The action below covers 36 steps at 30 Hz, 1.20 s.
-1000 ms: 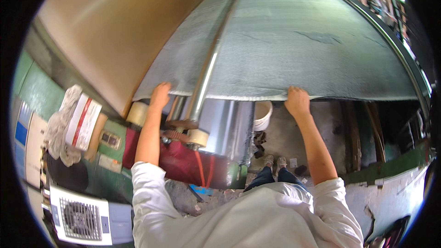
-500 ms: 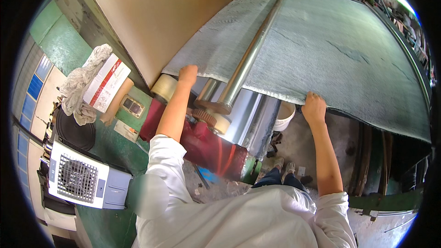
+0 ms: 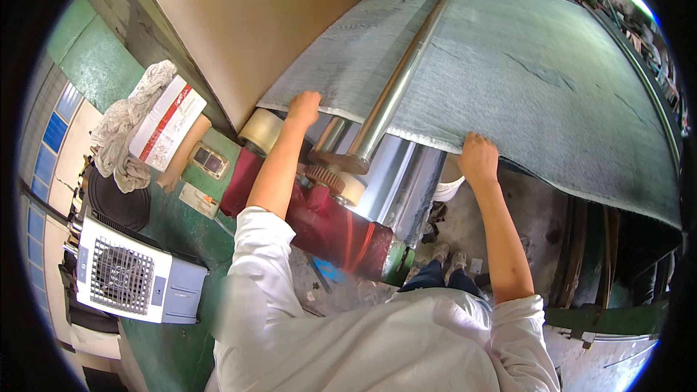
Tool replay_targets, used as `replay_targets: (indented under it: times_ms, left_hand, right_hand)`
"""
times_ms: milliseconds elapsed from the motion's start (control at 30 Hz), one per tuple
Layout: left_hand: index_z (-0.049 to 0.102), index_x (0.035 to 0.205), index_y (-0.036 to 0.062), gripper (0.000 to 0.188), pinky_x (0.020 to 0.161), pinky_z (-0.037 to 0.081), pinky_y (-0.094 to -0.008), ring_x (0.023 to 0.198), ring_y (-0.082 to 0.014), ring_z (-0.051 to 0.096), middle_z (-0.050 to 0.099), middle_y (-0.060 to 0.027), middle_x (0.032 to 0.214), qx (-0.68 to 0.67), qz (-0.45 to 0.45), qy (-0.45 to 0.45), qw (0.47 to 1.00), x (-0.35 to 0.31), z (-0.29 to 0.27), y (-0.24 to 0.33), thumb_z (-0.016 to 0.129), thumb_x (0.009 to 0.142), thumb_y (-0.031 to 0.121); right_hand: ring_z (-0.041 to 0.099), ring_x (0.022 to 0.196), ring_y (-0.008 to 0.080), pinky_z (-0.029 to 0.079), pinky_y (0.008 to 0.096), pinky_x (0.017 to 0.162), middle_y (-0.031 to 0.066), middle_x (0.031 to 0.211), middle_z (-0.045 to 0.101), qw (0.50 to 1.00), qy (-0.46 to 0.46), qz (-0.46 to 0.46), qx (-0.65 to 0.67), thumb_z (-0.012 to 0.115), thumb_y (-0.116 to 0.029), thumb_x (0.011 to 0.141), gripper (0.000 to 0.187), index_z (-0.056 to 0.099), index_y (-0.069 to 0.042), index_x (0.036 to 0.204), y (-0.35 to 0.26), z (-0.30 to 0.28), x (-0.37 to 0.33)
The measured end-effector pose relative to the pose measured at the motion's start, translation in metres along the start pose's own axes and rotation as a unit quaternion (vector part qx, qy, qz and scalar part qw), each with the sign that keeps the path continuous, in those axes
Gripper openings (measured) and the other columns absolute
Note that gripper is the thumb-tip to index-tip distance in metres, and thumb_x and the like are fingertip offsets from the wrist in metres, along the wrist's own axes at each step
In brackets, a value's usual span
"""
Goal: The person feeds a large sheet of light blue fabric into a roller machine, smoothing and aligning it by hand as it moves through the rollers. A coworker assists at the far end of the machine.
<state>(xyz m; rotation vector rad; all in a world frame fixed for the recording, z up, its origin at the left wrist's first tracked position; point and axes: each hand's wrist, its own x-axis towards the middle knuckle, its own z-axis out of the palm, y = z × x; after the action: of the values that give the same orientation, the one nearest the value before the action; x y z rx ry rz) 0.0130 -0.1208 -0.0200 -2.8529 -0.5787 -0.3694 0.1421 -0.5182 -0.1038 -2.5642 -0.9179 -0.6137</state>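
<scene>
In the head view, I'm seeing grey fabric [image 3: 537, 116] spreading either side of the steel roller [image 3: 398, 83]; fingers of the left hand [image 3: 304, 107], left of that roller, and right hand [image 3: 478, 158], right of it, are pinching the fabric's near edge.

No readable text; only small, blurred print on the white box [image 3: 179, 129] with a red band [image 3: 166, 122].
</scene>
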Motion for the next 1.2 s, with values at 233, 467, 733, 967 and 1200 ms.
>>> replay_targets:
  times_ms: [233, 467, 733, 967, 1200]
  left_hand:
    - [0.066, 0.084, 0.0019, 0.016, 0.077, 0.051, -0.043, 0.09, -0.0374, 0.062, 0.064, -0.0202, 0.091, 0.065, -0.058, -0.03, 0.996, 0.002, -0.004, -0.002, 0.057, 0.072, -0.004]
    - [0.062, 0.095, -0.0005, 0.025, 0.081, 0.05, -0.0415, 0.094, -0.0366, 0.06, 0.063, -0.0187, 0.097, 0.084, -0.106, 0.0, 0.991, 0.0, 0.004, -0.009, 0.057, 0.071, -0.007]
    - [0.06, 0.09, 0.0012, 0.021, 0.08, 0.049, -0.0436, 0.095, -0.0361, 0.059, 0.061, -0.0208, 0.1, 0.018, 0.057, -0.042, 0.997, 0.005, -0.012, 0.01, 0.058, 0.071, -0.007]
    - [0.062, 0.09, 0.0028, 0.018, 0.078, 0.048, -0.0452, 0.094, -0.0378, 0.059, 0.062, -0.0205, 0.096, 0.058, 0.004, -0.064, 0.996, -0.002, 0.0, -0.005, 0.053, 0.075, -0.002]
    - [0.055, 0.099, 0.0003, 0.026, 0.085, 0.045, -0.0401, 0.1, -0.0349, 0.054, 0.056, -0.0187, 0.104, 0.047, 0.061, 0.034, 0.996, -0.001, -0.019, 0.022, 0.057, 0.073, -0.004]
  right_hand:
    - [0.064, 0.076, 0.0293, 0.052, 0.0371, 0.067, 0.0165, 0.08, 0.063, 0.999, -0.021, -0.022, -0.01, 0.054, -0.008, 0.074, 0.011, 0.058, -0.001, 0.08, -0.024, -0.002, 0.009]
    - [0.064, 0.073, 0.0279, 0.052, 0.0357, 0.063, 0.0145, 0.078, 0.063, 0.999, -0.011, -0.036, -0.012, 0.055, -0.009, 0.073, 0.011, 0.058, -0.001, 0.079, -0.044, 0.009, 0.017]
    - [0.062, 0.085, 0.0297, 0.052, 0.0382, 0.071, 0.0168, 0.09, 0.062, 0.997, -0.037, -0.067, 0.012, 0.058, -0.012, 0.074, 0.02, 0.055, 0.0, 0.089, -0.052, 0.01, 0.037]
    - [0.052, 0.1, 0.036, 0.044, 0.0435, 0.085, 0.018, 0.098, 0.056, 0.996, -0.025, -0.068, 0.05, 0.069, -0.009, 0.064, 0.032, 0.055, -0.002, 0.093, 0.078, -0.039, 0.025]
    - [0.06, 0.075, 0.0384, 0.047, 0.0474, 0.069, 0.0182, 0.074, 0.062, 0.977, 0.072, 0.187, -0.072, 0.052, -0.008, 0.073, 0.008, 0.058, -0.002, 0.073, 0.194, -0.037, -0.054]
